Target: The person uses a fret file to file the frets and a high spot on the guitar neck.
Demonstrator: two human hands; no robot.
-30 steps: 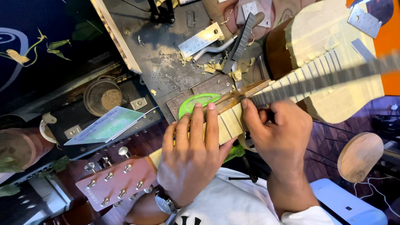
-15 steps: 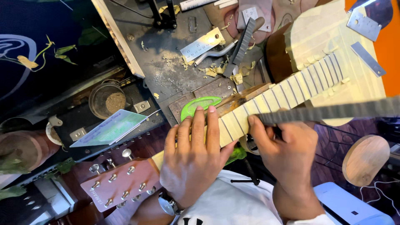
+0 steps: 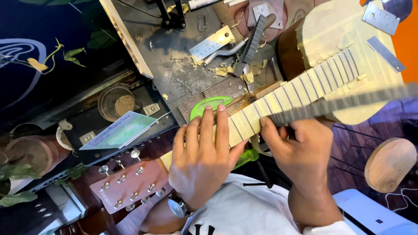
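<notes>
A guitar lies across my lap, its neck (image 3: 305,89) pale with masking tape between the frets. Its body (image 3: 335,35) is taped too, and the reddish headstock (image 3: 130,185) with tuners points lower left. My left hand (image 3: 204,156) presses flat on the neck near the headstock end, fingertips touching a green oval object (image 3: 209,104). My right hand (image 3: 300,152) grips one end of a long grey file (image 3: 348,102). The file lies along the fretboard's near edge and is blurred by motion.
The workbench (image 3: 174,65) behind holds wood shavings, metal rulers (image 3: 211,43), a dark file (image 3: 252,43) and a clamp. A round tin of sawdust (image 3: 116,102) and a pale card (image 3: 119,132) sit at left. At right are a round wooden stool (image 3: 389,163) and a white device (image 3: 370,213).
My right hand has slid the file along the fretboard and down toward its near edge. The left hand stays pressed on the neck. The view has shifted slightly.
</notes>
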